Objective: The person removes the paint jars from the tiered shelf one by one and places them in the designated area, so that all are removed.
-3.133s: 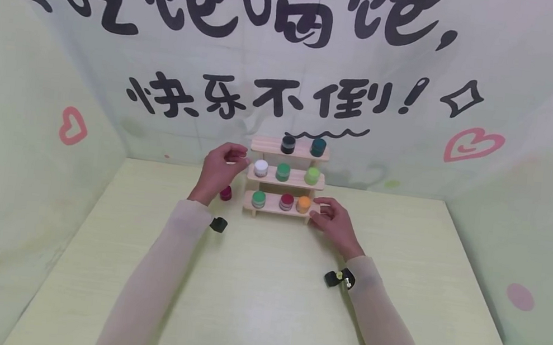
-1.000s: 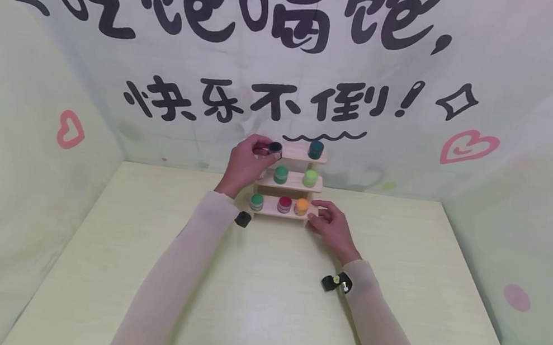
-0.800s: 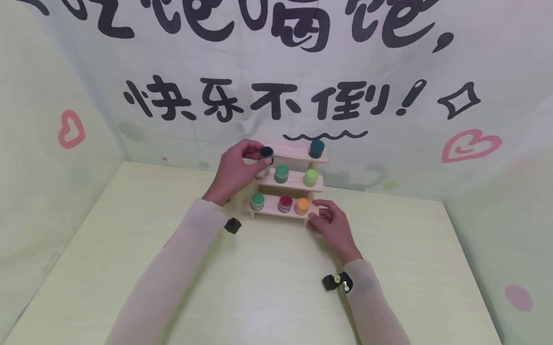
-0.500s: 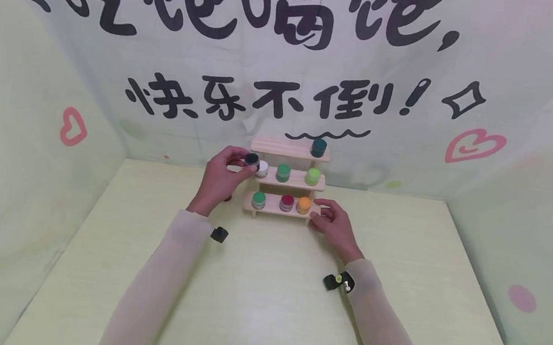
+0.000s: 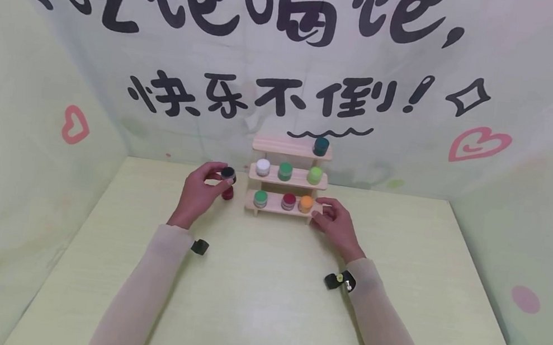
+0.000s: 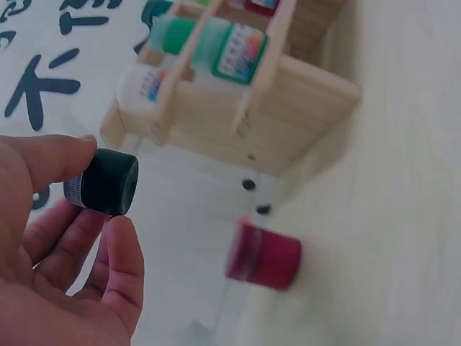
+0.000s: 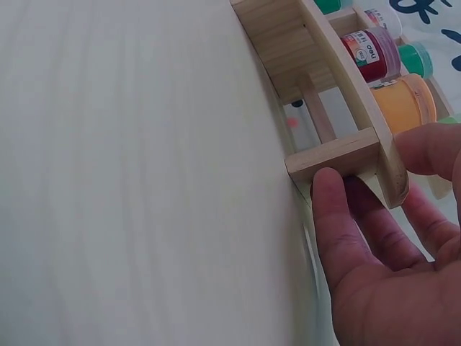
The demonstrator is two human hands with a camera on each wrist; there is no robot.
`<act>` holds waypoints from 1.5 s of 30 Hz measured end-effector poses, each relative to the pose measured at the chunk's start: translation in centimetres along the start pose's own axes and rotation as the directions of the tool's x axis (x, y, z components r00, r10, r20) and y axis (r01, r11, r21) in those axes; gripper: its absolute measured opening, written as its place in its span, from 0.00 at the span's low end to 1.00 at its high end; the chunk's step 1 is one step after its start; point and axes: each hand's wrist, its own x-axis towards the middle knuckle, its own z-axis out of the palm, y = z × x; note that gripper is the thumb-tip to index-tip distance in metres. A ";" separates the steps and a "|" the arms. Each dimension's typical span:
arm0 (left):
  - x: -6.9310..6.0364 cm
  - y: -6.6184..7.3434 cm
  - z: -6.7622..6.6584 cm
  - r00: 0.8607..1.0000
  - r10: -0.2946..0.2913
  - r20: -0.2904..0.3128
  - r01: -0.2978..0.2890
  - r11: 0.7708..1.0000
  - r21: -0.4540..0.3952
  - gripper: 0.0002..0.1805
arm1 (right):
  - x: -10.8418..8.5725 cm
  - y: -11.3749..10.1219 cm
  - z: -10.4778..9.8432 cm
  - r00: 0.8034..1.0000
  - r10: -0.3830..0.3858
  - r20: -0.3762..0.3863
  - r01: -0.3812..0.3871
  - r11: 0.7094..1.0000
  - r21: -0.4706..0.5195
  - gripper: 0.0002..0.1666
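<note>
My left hand (image 5: pixel 196 195) pinches a small dark paint jar (image 6: pixel 108 180) between thumb and fingers, off the table to the left of a three-tier wooden display stand (image 5: pixel 278 145). Close to that jar, a magenta-red paint jar (image 6: pixel 266 256) stands on the table. My right hand (image 5: pixel 335 225) grips the right end of the stand's bottom tier, fingertips against its end and leg. A dark teal jar (image 5: pixel 321 146) sits on the top tier. White (image 5: pixel 263 167), green (image 5: pixel 285 171) and light green (image 5: pixel 315 175) jars fill the middle one.
On the bottom tier are a green jar (image 5: pixel 261 198), a dark red jar (image 5: pixel 288 201) and an orange jar (image 5: pixel 306 204). The pale table (image 5: pixel 264 289) meets a printed cloth backdrop (image 5: pixel 183 140) right behind the stand, with cloth sides left and right.
My left hand took the dark jar from the top tier and carried it left and down, beside the stand. The right hand has kept its place at the stand's right end.
</note>
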 end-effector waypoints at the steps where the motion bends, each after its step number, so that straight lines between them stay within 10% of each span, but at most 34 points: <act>1: 0.0 -0.5 -0.2 1.000 -0.013 0.000 0.013 1.000 0.008 0.28 | 0.0 0.0 0.0 1.000 0.004 -0.003 -0.004 1.000 0.001 0.27; 19: -0.9 -6.0 -2.8 0.989 -0.151 0.001 0.150 0.985 0.086 0.29 | -0.2 0.0 0.0 1.000 -0.002 -0.007 0.002 1.000 0.025 0.27; 45: -0.5 -7.3 -3.4 0.981 -0.192 -0.022 0.193 0.975 0.114 0.27 | 0.2 0.1 0.0 1.000 0.000 0.000 0.000 0.999 0.039 0.27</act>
